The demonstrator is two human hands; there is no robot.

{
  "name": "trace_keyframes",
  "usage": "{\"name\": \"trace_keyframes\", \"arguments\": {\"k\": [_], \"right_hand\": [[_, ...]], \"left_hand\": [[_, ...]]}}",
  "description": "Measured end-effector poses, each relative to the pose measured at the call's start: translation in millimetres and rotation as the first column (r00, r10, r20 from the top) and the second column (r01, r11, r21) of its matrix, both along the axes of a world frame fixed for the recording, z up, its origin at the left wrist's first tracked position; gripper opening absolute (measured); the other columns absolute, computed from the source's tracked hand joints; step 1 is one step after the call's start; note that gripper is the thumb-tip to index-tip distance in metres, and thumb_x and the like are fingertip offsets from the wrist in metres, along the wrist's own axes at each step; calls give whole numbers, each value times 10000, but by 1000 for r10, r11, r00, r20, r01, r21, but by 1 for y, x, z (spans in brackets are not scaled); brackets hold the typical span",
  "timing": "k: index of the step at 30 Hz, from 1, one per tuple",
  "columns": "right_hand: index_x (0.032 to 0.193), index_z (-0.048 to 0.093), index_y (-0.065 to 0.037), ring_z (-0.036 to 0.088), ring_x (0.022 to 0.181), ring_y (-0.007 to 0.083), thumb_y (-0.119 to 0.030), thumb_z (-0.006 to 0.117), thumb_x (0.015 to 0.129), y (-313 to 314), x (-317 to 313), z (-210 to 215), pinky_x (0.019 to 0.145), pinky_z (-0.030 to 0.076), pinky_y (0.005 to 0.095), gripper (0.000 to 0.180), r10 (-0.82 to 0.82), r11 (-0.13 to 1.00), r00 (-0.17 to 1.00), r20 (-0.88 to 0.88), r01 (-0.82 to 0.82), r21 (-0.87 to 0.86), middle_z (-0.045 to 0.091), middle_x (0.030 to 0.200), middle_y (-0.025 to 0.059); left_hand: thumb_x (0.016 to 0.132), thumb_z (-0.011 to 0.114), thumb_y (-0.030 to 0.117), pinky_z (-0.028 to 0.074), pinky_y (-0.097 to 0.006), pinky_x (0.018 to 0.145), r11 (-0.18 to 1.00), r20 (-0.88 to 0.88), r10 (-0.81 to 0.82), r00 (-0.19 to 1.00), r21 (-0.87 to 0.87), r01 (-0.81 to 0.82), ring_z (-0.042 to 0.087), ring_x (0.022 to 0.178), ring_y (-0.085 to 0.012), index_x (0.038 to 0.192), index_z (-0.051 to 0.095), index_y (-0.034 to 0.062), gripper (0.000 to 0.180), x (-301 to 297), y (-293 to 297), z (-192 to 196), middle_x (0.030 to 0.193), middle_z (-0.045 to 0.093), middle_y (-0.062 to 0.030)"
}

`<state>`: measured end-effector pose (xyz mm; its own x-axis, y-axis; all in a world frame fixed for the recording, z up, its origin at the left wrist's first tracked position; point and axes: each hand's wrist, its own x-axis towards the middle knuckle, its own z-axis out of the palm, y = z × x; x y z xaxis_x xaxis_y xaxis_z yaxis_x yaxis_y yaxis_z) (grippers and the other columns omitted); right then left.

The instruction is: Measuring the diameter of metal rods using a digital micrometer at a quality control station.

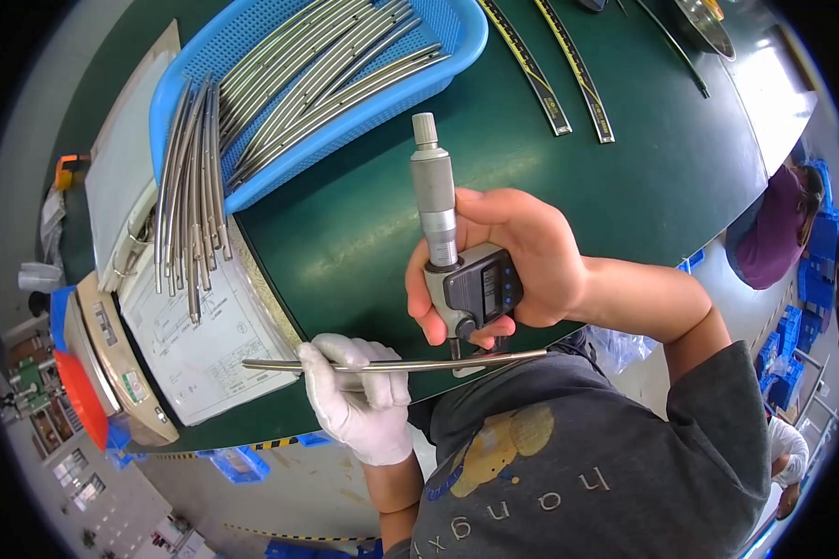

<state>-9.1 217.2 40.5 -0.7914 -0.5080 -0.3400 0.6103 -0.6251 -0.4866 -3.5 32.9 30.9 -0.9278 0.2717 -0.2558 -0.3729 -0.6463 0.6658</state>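
Observation:
My left hand [356,401], in a white glove, is closed around a thin, slightly bent metal rod [427,364] that lies crosswise near my body. My bare right hand [541,256] grips a digital micrometer [434,191] with a grey barrel and a dark display housing, its thimble pointing away from me. The rod passes at the micrometer's measuring end, below the display. Whether the jaws touch the rod I cannot tell; the micrometer's frame is partly hidden by my fingers and the rod.
A blue plastic basket [345,116] holds many metal rods [298,65]; a bundle [194,186] sticks out over its near left side. Drawing sheets [196,345] in a binder lie at left. Two black-and-yellow strips [531,70] and a metal bowl [704,26] are at the far right. Other people stand right.

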Motion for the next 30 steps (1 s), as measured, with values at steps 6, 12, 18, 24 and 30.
{"name": "trace_keyframes", "arguments": {"k": [6,12,18,24,30], "right_hand": [[814,556,24,439,385,136,-592,289,799,-1,2,-1,358,347,221,673,-7,995,999,-37,11,100,592,701,129],[808,552,19,416,383,124,-574,258,827,-3,1,0,373,348,222,663,-2,990,999,-41,8,137,590,696,116],[808,550,27,404,363,132,-651,148,799,-2,2,2,364,359,226,788,18,995,1000,-5,-17,98,586,693,136],[797,540,64,402,348,166,-570,123,833,-2,-1,0,348,363,236,760,-45,999,994,96,46,-17,574,697,199],[815,547,67,409,357,157,-589,176,813,-1,0,1,360,368,238,754,-50,999,997,59,51,-18,582,709,196]], "left_hand": [[928,260,328,197,-215,285,1000,18,-1,1000,29,1,202,290,-85,698,453,42,415,0,-1,-3,402,306,-4],[926,273,327,199,-208,292,1000,30,14,999,-14,-14,221,309,-81,700,453,43,405,0,-3,-3,436,340,-8],[927,263,329,235,-228,301,1000,30,4,1000,-10,-3,251,318,-99,719,451,41,401,3,-2,2,445,356,-27],[928,235,333,294,-245,330,996,25,-53,998,-72,54,295,328,-127,711,436,25,427,7,8,6,424,347,-45],[928,229,336,312,-241,340,992,51,-73,996,-98,77,317,344,-126,705,442,27,437,7,13,7,424,350,-44]]}}
